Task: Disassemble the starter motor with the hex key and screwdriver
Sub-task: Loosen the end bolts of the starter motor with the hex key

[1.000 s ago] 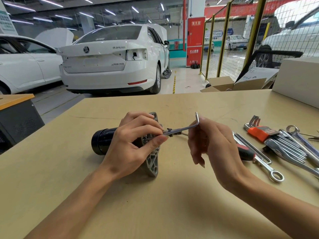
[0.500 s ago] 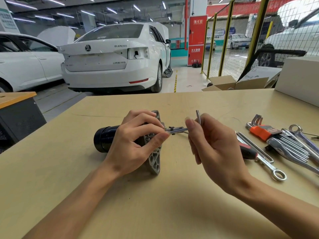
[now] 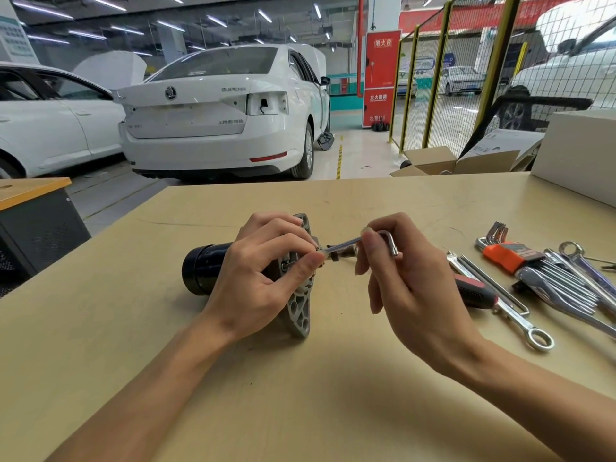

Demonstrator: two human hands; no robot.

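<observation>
The white car beyond the surface reads SUPERB on its boot lid. The starter motor lies on its side near the surface's middle, the left hand curled round it, thumb by the bolt. Right of the motor, the right hand pinches the hex key in a closed grip; its short arm, upright a moment ago, now points down. Further right lie a red-and-black screwdriver and an orange-holdered hex key set.

Both hands curled, gripping: left palm-down; right pinching.
</observation>
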